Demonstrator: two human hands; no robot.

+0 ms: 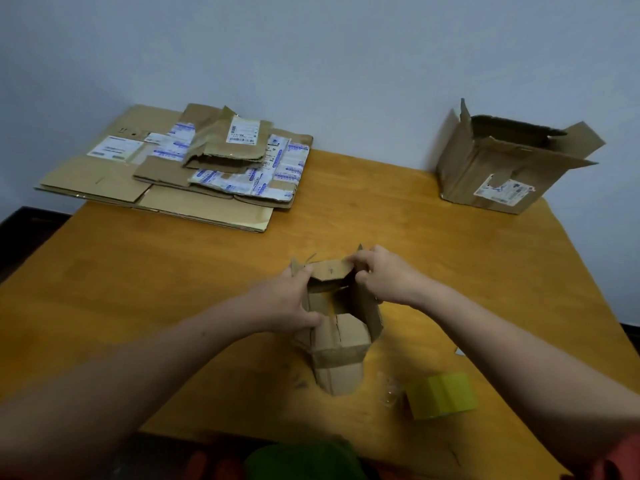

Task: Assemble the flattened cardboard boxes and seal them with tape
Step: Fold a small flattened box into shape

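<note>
On the counter [450,254] near six o'clock stands the small box [341,341], long axis twelve-to-six, between both hands: the left hand [291,299] curls its fingers round the nine o'clock wall, the right hand [384,277] pinches the twelve o'clock flap [332,270].

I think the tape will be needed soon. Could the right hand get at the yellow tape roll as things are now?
Probably yes. The yellow tape roll lies uncovered on the table near the right forearm. But the right hand grips a flap of the small box and must let go first.
</note>
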